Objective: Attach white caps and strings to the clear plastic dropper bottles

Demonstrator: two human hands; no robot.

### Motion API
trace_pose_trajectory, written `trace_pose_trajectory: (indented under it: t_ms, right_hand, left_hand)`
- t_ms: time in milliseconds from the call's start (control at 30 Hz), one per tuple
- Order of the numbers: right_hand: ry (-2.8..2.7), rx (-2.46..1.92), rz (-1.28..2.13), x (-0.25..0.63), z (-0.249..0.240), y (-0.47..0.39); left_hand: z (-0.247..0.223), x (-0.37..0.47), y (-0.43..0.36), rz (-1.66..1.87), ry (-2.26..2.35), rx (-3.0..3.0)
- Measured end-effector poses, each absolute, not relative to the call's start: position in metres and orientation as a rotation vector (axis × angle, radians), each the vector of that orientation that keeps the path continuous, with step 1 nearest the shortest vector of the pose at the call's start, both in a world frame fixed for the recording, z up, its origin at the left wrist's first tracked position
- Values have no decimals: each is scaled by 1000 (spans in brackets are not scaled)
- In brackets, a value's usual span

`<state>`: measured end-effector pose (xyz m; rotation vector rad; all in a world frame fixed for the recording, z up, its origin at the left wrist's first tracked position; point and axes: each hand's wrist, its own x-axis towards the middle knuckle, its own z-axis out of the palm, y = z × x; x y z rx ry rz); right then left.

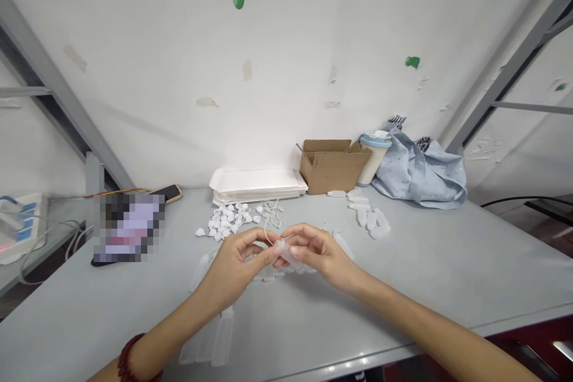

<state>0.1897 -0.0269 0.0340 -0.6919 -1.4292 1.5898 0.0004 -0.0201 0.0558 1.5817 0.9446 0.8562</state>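
My left hand [237, 259] and my right hand [316, 248] meet above the middle of the grey table [425, 262]. Between their fingertips they hold a small clear plastic piece [286, 250], and a thin white cord [268, 230] loops up from it. Just behind the hands lie a pile of small white caps [226, 221] and a bundle of white cord loops [272, 212]. Clear plastic tubes [215, 340] lie under my left forearm near the front edge.
A stack of white sheets [257, 185], an open cardboard box [331, 164], a cup [373, 158] and a blue cloth bag [421, 173] line the wall. More clear tubes [373, 221] lie right of centre. Two phones [168, 193] and a power strip [18, 224] are at left.
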Motion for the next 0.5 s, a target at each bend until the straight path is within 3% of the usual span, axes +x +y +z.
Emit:
trace_pose_trajectory:
  t_ms: [333,400,500]
  right_hand:
    - [-1515,-726,1545,190,33,-27]
    - [-1617,-777,1414,190,31,-28]
    - [-1871,-843,946,191,28,-31]
  left_hand:
    - [59,0,-20,804,993,1807]
    - [58,-1,-20,821,1017,1844]
    - [58,-2,-19,843,1036,1858]
